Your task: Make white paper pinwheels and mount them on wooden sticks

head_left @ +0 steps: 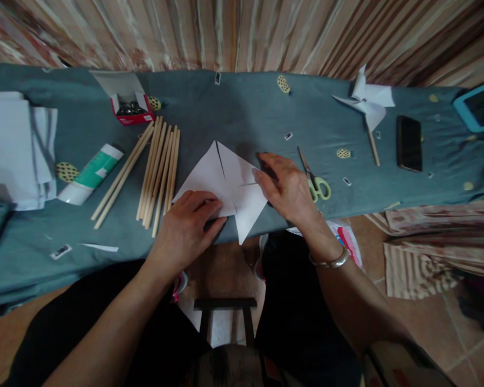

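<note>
A white square of paper [246,201] with slits cut in from its corners lies on the cloth before me, one corner over the near edge. My left hand [185,223] is closed at its lower left, with curled fingers on top of the paper and the thumb just below. At the right side, my right hand [286,185] has its fingers apart and its thumb tip touching the paper by a slit. Green-handled scissors [317,183] lie just right of that hand. Left of the paper are several wooden sticks [159,172].
A finished paper pinwheel [367,105] on a stick lies at the back right, near a black phone [409,143] and a blue-framed device [479,106]. To the left are a red box [133,110] of small dark items, a green-and-white tube [92,174] and stacked paper [10,145].
</note>
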